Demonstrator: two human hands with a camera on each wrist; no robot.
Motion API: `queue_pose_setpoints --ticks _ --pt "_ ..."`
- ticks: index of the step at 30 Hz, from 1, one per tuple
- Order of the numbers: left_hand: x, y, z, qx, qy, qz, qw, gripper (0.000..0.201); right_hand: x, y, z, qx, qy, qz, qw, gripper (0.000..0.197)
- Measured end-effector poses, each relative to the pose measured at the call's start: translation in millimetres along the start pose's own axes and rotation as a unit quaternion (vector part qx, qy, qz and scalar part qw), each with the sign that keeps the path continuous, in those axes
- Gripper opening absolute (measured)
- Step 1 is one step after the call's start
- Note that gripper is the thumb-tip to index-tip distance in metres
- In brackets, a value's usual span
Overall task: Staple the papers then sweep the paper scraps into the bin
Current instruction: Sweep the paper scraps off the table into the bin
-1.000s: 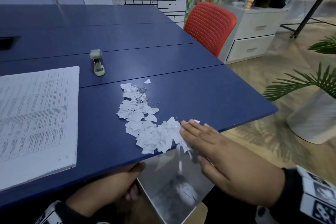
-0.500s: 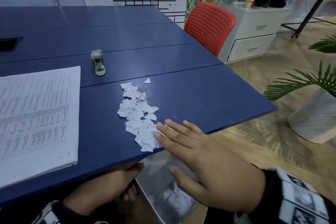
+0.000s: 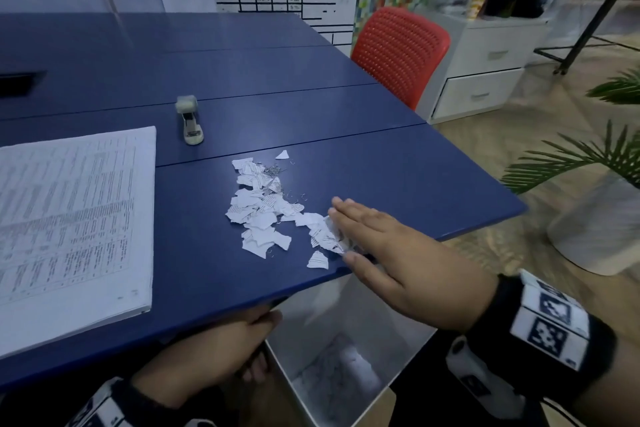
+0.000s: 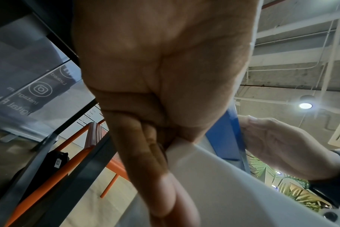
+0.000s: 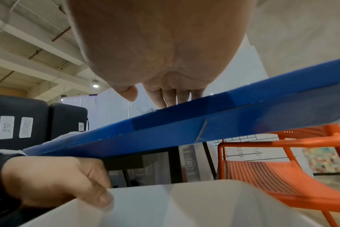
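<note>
Torn paper scraps (image 3: pixel 260 208) and loose staples lie on the blue table (image 3: pixel 398 180) near its front edge. My right hand (image 3: pixel 349 229) lies flat on the table, fingers straight, its edge against the right-hand scraps (image 3: pixel 323 236). Below the table edge my left hand (image 3: pixel 221 347) grips the rim of a white bin (image 3: pixel 349 354), which holds some scraps at its bottom. In the left wrist view the fingers (image 4: pixel 145 153) curl round the bin's rim (image 4: pixel 204 169). A stack of printed papers (image 3: pixel 69 218) lies at the left, and a beige stapler (image 3: pixel 189 120) stands behind the scraps.
A red mesh chair (image 3: pixel 398 52) stands at the table's right side, with a white drawer cabinet (image 3: pixel 485 69) behind it. A potted palm (image 3: pixel 595 204) in a white pot stands on the floor to the right. A dark slot (image 3: pixel 17 81) sits in the table at far left.
My right hand has moved from the front edge over the bin back onto the table, to the right of the scraps. Fewer scraps lie on the table. The left hand stays on the bin.
</note>
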State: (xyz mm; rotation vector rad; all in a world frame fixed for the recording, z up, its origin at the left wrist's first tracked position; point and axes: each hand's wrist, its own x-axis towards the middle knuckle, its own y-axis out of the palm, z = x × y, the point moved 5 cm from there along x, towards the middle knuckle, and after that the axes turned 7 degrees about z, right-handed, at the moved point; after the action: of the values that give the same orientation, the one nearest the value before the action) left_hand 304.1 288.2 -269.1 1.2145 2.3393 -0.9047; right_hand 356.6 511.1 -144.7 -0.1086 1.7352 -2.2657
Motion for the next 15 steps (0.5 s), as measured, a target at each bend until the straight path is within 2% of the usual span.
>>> queue_pose_setpoints --ticks 6,11,15 --pt "2 -2 8 0.013 -0.009 0.001 1.000 0.037 -24 15 18 -0.004 -0.027 0.016 1.000 0.061" --pt "-1 -3 7 -0.005 -0.010 0.001 1.000 0.026 -63 22 27 0.034 -0.059 0.006 0.998 0.058" --pt "-6 -3 5 0.015 -0.003 0.010 1.000 0.026 -47 -3 28 0.022 -0.060 -0.032 0.997 0.055"
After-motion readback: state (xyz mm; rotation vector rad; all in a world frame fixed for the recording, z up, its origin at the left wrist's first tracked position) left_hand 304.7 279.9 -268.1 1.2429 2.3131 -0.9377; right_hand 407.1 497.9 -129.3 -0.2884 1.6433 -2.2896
